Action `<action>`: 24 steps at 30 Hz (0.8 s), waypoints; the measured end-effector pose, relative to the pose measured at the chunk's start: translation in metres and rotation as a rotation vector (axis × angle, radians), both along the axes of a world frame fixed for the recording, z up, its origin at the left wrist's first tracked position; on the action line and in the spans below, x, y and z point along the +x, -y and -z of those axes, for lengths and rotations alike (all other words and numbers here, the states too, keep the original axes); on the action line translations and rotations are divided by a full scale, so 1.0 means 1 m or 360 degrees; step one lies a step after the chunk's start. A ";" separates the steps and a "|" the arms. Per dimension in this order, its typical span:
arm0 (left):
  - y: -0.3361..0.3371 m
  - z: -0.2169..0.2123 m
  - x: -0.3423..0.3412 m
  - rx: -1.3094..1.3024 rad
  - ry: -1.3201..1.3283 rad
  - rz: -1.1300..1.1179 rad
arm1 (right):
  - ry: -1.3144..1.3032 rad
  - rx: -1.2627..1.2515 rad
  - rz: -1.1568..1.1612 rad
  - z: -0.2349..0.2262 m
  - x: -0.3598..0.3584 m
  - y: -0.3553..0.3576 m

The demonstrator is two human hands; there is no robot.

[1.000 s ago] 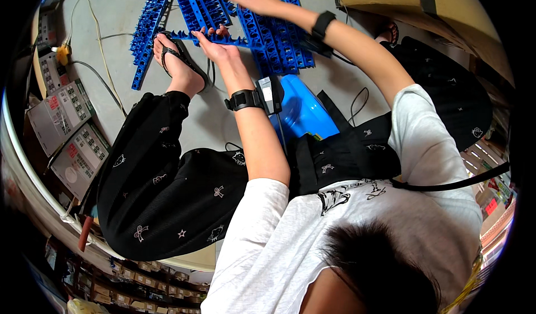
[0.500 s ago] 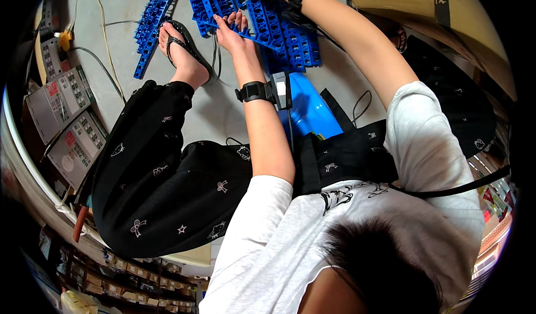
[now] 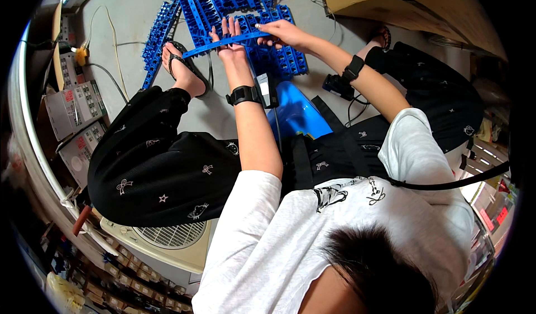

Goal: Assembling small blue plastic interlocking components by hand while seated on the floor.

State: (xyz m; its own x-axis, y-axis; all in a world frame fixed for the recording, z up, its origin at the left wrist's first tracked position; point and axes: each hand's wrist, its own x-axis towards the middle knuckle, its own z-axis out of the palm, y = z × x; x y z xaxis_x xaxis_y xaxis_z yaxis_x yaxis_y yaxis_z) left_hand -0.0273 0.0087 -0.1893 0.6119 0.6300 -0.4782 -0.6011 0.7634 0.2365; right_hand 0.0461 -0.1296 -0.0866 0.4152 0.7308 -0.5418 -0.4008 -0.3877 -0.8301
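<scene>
A long, narrow blue plastic strip (image 3: 202,49) lies slantwise across the palm of my left hand (image 3: 230,46), which faces up. The fingers of that hand are stretched out and spread behind the strip. At the strip's right end, my right hand (image 3: 283,34) pinches it between thumb and fingers. Just beyond both hands, rows of similar blue plastic strips (image 3: 195,21) with holes are laid side by side on the floor. Another toothed blue row (image 3: 159,37) lies to the left, by my sandalled foot (image 3: 181,63).
A blue plastic tub (image 3: 298,113) stands between my legs. The large cardboard box (image 3: 413,21) is at the far right. Along the left are printed cartons (image 3: 75,107) and loose cables (image 3: 109,68). A cream appliance with a round grille (image 3: 128,238) sits at lower left.
My right hand has come back toward me from the far edge and now grips the strip's end. The left hand has opened flat beneath the strip. The view has shifted slightly.
</scene>
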 end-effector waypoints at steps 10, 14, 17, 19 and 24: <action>0.008 -0.041 0.007 0.0413 -0.0384 0.0138 | 0.0316 0.0027 0.0344 0.011 -0.026 0.014; 0.011 -0.046 0.006 0.0291 -0.0296 0.0161 | 0.0669 0.0101 0.0350 0.004 -0.029 0.020; 0.007 -0.044 0.002 0.0308 -0.0319 0.0158 | 0.1150 -0.0087 0.0101 -0.013 -0.031 0.022; 0.001 -0.041 -0.002 0.0269 -0.0242 0.0125 | 0.1468 -0.0206 -0.0045 -0.018 -0.033 0.020; 0.012 -0.052 0.006 0.0359 -0.0160 0.0151 | 0.1740 -0.0055 0.0046 -0.007 -0.027 0.023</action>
